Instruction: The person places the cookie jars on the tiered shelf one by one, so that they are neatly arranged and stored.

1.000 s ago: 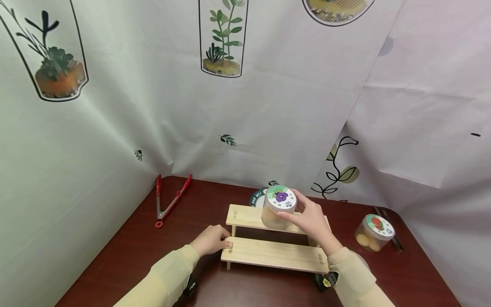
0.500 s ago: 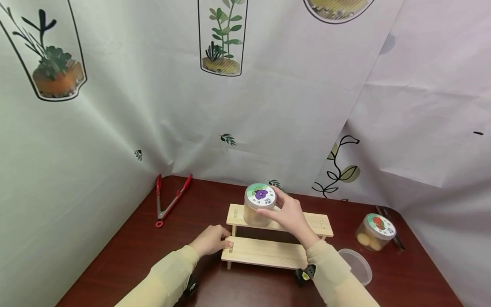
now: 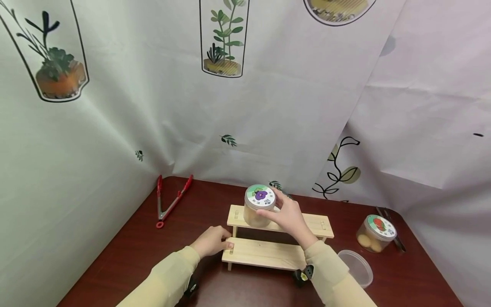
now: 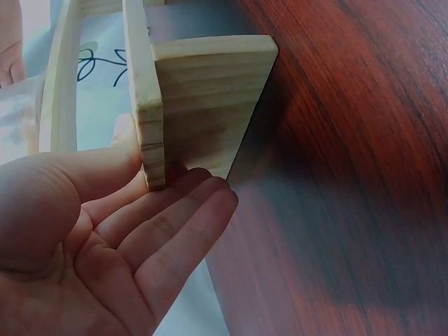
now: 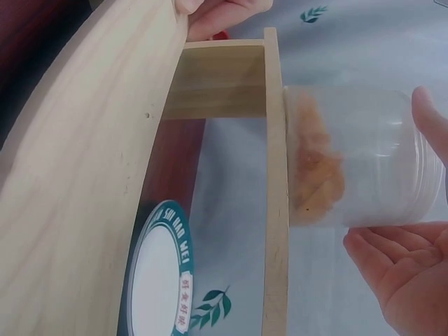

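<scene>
A two-step wooden rack (image 3: 264,254) stands on the table. My left hand (image 3: 211,241) grips the left end of its lower step, thumb on top. In the left wrist view its fingers (image 4: 178,238) lie under the board, against the side support. On the left part of the upper step stands a clear round jar (image 3: 258,214) with a purple picture on its green and white lid. My right hand (image 3: 290,216) holds it from the right, thumb in front and fingers behind. In the right wrist view the jar's base meets the step, with orange-brown pieces (image 5: 316,175) inside.
Red-handled tongs (image 3: 168,207) lie spread at the back left. Right of the rack are a clear lid (image 3: 358,267) and another jar (image 3: 374,236) with a red picture, dark utensils (image 3: 399,243) behind it. A green-rimmed plate (image 5: 185,262) shows behind the rack.
My right hand has moved the purple-pictured jar left along the upper step, then held it still there. The clear lid has come out from behind my right arm. My left hand stays put.
</scene>
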Motion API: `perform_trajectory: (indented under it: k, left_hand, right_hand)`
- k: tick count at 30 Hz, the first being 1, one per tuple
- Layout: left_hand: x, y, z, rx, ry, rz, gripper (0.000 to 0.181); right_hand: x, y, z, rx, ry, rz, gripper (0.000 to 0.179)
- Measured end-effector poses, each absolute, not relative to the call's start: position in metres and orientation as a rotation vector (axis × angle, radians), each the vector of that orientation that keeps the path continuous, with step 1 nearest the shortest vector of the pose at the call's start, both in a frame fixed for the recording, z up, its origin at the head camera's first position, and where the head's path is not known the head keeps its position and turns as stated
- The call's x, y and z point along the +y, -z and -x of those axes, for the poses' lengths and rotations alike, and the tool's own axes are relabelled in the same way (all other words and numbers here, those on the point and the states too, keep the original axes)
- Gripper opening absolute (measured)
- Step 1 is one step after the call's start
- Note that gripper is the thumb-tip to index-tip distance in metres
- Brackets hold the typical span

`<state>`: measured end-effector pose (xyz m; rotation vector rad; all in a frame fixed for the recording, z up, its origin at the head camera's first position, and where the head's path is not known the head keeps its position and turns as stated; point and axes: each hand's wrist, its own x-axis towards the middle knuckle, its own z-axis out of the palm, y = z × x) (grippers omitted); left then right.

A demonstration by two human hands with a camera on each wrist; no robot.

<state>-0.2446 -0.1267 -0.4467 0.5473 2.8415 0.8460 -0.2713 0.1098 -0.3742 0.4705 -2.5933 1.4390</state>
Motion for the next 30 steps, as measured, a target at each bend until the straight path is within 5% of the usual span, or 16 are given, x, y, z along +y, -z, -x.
perform_trajectory:
  k: [30]
  left_hand:
    - [-0.128, 0.447, 0.244, 2.838, -0.847, -0.551, 0.01]
  right_hand:
    - [0.165, 0.371, 0.258, -2.645, -1.317, -0.397, 0.095]
